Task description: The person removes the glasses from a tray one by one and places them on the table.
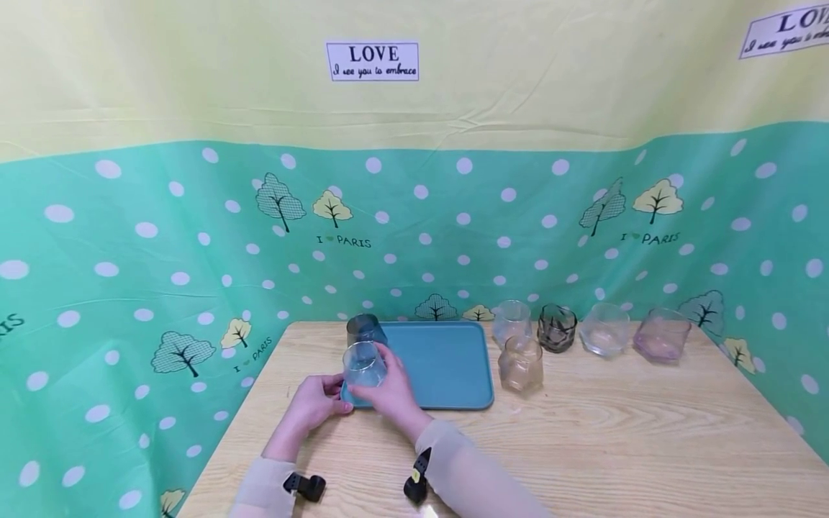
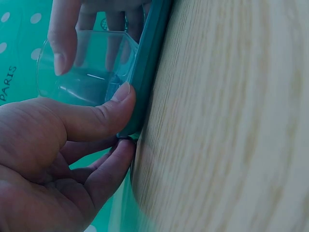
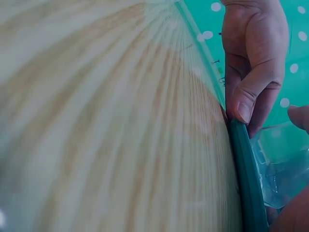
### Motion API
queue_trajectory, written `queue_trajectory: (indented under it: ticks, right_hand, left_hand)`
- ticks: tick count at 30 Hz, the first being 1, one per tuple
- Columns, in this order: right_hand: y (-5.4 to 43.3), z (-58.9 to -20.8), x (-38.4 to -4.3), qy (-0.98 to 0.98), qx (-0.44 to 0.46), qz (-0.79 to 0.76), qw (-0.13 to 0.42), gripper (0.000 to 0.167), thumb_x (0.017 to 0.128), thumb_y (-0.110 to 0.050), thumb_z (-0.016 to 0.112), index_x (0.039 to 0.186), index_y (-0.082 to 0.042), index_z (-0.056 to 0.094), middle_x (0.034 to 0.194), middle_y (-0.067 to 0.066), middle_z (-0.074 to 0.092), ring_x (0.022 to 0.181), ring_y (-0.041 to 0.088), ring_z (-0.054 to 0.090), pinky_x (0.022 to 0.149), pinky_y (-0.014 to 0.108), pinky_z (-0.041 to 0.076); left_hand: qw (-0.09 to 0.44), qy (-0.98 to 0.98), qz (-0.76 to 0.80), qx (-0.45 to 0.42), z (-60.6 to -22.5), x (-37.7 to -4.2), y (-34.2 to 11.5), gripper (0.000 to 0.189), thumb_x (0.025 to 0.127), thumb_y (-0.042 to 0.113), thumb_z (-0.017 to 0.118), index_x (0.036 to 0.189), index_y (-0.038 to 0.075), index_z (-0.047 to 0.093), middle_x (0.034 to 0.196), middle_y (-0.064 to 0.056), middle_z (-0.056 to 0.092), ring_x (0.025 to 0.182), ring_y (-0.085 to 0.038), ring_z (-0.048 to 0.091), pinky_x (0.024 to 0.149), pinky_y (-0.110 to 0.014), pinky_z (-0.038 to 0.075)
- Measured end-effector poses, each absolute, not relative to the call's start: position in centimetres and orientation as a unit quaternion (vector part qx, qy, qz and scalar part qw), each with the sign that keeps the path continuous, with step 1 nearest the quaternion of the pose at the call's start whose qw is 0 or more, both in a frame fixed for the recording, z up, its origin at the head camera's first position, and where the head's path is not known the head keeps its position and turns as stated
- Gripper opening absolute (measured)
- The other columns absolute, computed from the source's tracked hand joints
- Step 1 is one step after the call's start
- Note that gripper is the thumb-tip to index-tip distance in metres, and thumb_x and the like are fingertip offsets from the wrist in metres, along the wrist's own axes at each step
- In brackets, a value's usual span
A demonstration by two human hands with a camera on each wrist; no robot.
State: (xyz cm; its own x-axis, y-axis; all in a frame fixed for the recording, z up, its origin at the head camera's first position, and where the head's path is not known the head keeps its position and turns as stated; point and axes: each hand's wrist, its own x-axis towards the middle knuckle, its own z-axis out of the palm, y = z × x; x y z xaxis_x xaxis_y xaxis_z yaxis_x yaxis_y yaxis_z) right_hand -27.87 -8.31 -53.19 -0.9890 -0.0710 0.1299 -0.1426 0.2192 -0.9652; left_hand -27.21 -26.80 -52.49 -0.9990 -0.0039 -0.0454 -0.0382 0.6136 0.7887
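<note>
A blue rectangular tray point(image 1: 447, 367) lies on the table. At its near left corner my left hand point(image 1: 314, 404) pinches the rim, the thumb above and the fingers below, as the left wrist view shows. My right hand point(image 1: 393, 394) holds a clear glass point(image 1: 360, 358) over that same corner, thumb on the near side and fingers behind. In the left wrist view the clear glass point(image 2: 89, 89) is upright, its base at or just above the tray; I cannot tell whether it touches. Behind it, a dark blue-grey glass point(image 1: 364, 327) stands at the tray's far left corner.
Right of the tray stand several glasses: an amber one point(image 1: 521, 367), a clear one point(image 1: 512, 321), a dark grey one point(image 1: 556, 329), another clear one point(image 1: 604, 331) and a pinkish one point(image 1: 661, 337). A patterned green curtain point(image 1: 388, 273) hangs behind the wooden table point(image 1: 615, 446).
</note>
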Motion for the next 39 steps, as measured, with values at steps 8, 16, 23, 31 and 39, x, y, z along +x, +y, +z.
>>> queue_trajectory:
  ticks: [8,16,23,31,39]
  right_hand:
    - [-8.59,-53.36,-28.12,-0.788,0.061,0.612,0.038,0.095,0.075,-0.020,0.100,0.156,-0.025,0.052,0.154,0.017,0.050,0.136,0.041,0.053,0.113,0.064,0.044]
    - [-8.64,-53.36,-28.19,-0.790,0.060,0.608,0.044,0.093,0.075,-0.021,0.100,0.155,-0.025,0.053,0.152,0.016,0.052,0.135,0.040,0.054,0.113,0.062,0.045]
    - [-8.64,-53.52,-28.20,-0.796,0.054,0.601,0.043,0.093,0.075,-0.024,0.100,0.155,-0.023,0.054,0.150,0.016,0.052,0.132,0.039,0.055,0.112,0.062,0.045]
    - [-8.54,-53.37,-27.96,-0.789,0.049,0.611,0.037,0.088,0.076,-0.023,0.100,0.152,-0.021,0.055,0.148,0.016,0.053,0.132,0.039,0.055,0.112,0.062,0.046]
    - [-8.39,-53.11,-27.53,-0.769,0.055,0.635,0.039,0.086,0.075,-0.020,0.100,0.149,-0.018,0.055,0.145,0.012,0.057,0.132,0.035,0.056,0.112,0.059,0.047]
  left_hand:
    - [0.019,0.900,0.435,-0.008,-52.28,-27.18,-26.80,0.069,0.076,0.001,0.094,0.139,-0.007,0.066,0.119,-0.018,0.077,0.111,-0.031,0.072,0.102,-0.052,0.056]
    - [0.018,0.900,0.435,-0.006,-52.22,-27.28,-26.80,0.069,0.076,0.000,0.094,0.139,-0.007,0.066,0.119,-0.018,0.076,0.110,-0.030,0.072,0.101,-0.051,0.056]
    - [0.018,0.901,0.434,-0.005,-52.22,-27.29,-26.74,0.070,0.076,0.001,0.094,0.139,-0.007,0.066,0.118,-0.018,0.077,0.111,-0.031,0.072,0.102,-0.052,0.056]
    - [0.017,0.900,0.436,-0.009,-52.28,-27.16,-26.64,0.068,0.077,0.000,0.093,0.138,-0.007,0.066,0.122,-0.020,0.075,0.113,-0.034,0.071,0.104,-0.053,0.055]
    - [0.019,0.898,0.440,-0.013,-52.66,-27.11,-26.80,0.066,0.077,-0.002,0.092,0.138,-0.005,0.068,0.123,-0.020,0.075,0.115,-0.034,0.071,0.104,-0.054,0.054]
